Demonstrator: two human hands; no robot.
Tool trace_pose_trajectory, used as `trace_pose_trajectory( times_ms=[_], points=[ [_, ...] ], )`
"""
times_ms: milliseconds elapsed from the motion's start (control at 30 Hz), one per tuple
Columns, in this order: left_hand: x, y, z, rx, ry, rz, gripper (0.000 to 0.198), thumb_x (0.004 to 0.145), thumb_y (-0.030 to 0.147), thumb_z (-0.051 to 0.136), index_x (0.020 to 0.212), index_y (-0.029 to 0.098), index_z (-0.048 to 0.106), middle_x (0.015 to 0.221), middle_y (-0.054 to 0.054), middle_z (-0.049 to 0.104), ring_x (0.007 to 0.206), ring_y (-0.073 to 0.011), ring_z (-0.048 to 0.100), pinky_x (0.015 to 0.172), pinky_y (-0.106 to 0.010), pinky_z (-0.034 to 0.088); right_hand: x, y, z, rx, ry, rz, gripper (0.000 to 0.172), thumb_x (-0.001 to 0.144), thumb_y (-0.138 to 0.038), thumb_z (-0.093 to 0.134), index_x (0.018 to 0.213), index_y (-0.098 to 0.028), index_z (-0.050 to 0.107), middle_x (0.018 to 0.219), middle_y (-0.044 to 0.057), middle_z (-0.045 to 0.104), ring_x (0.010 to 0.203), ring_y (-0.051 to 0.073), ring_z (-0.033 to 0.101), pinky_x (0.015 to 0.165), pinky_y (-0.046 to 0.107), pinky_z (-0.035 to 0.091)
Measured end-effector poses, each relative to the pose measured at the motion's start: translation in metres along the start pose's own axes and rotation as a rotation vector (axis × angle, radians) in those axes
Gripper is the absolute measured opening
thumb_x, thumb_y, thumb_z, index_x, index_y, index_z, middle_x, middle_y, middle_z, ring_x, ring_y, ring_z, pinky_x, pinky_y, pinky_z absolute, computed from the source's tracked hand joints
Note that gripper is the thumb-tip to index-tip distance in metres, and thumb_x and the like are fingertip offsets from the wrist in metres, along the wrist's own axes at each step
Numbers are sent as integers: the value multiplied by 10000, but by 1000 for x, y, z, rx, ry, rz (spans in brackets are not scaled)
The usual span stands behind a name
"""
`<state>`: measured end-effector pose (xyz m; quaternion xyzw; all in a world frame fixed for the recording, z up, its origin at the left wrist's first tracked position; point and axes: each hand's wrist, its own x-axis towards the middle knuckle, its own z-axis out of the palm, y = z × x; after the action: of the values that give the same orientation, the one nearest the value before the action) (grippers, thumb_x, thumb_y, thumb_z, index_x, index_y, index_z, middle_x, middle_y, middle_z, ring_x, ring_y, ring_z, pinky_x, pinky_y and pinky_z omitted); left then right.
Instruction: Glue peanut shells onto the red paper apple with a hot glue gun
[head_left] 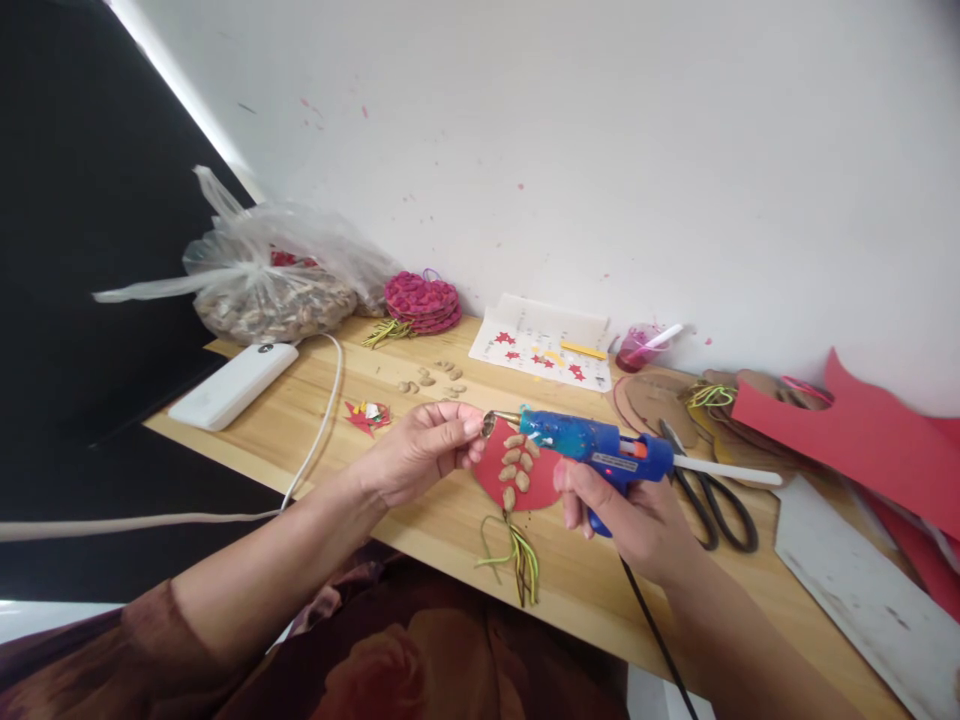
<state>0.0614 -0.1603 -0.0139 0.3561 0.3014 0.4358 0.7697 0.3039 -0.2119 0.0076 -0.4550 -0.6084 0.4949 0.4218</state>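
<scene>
My left hand (427, 448) pinches a small brownish shell-like piece (489, 424) between thumb and fingertips. The metal nozzle of a blue glue gun (592, 442) points left at that piece, touching it or very close. My right hand (626, 510) is wrapped round the gun's handle, and a white glue stick (731, 470) sticks out of its back. Beneath the nozzle lies a red round disc (491, 478) with several tan shell pieces (523, 482) on it in a leaf-like pattern. A green and yellow tassel (523, 565) hangs from the disc's near edge.
Loose tan pieces (426, 378) and red scraps (367, 415) lie left of centre. Behind are a plastic bag (274, 300), pink discs (422, 302), a white sheet (491, 325) and a cup (634, 350). A power bank (234, 385) sits left; black scissors (724, 510) and red sheets (847, 430) right.
</scene>
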Motion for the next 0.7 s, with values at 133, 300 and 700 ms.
trace_pose_trajectory(
  times_ms=[133, 300, 700],
  points=[
    [1, 0, 1, -1, -9, -5, 343, 661, 354, 949, 708, 126, 697, 627, -10, 679, 569, -71, 615, 588, -158, 492, 0, 0, 0, 3, 6, -7, 394, 915, -585, 640, 787, -212, 658, 569, 3, 633, 487, 118, 555, 456, 247, 438],
    [0, -1, 1, -4, -16, -15, 332, 662, 353, 949, 708, 126, 711, 622, -8, 679, 568, -70, 613, 579, -155, 494, 0, 1, 0, -19, 4, -7, 418, 918, -594, 627, 752, -211, 648, 572, 10, 632, 492, 122, 563, 463, 255, 440],
    [2, -1, -3, -4, -29, -7, 348, 689, 374, 929, 708, 120, 692, 642, -8, 651, 574, -76, 604, 582, -166, 493, 3, 7, -2, -52, 20, -26, 368, 932, -542, 639, 804, -200, 690, 592, 6, 641, 485, 115, 562, 463, 251, 453]
  ],
)
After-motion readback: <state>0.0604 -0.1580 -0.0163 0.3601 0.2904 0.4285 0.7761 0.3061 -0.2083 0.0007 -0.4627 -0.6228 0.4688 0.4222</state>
